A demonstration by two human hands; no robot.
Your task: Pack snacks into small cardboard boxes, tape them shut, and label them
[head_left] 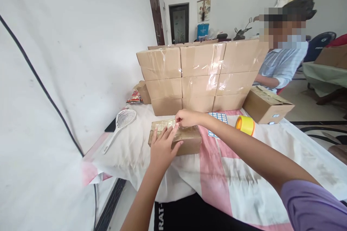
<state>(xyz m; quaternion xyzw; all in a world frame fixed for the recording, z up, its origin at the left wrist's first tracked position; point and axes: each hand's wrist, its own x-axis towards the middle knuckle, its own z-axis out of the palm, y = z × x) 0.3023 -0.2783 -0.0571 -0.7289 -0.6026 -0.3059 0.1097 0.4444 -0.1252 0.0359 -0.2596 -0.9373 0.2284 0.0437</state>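
Note:
A small cardboard box lies in front of me on the cloth, with shiny tape across its top. My left hand rests on the box with its fingers spread over the top and front edge. Against the top of the same box, my right hand is closed in a pinch, close to my left fingertips; whatever lies between its fingers is too small to make out. To the right are a sheet of blue-edged labels, partly hidden by my right forearm, and a yellow tape roll.
Behind the box rises a stack of taped cartons. A white slotted skimmer lies left, near a dark flat object and a red packet. Another carton stands right, near a seated person. A wall borders the left.

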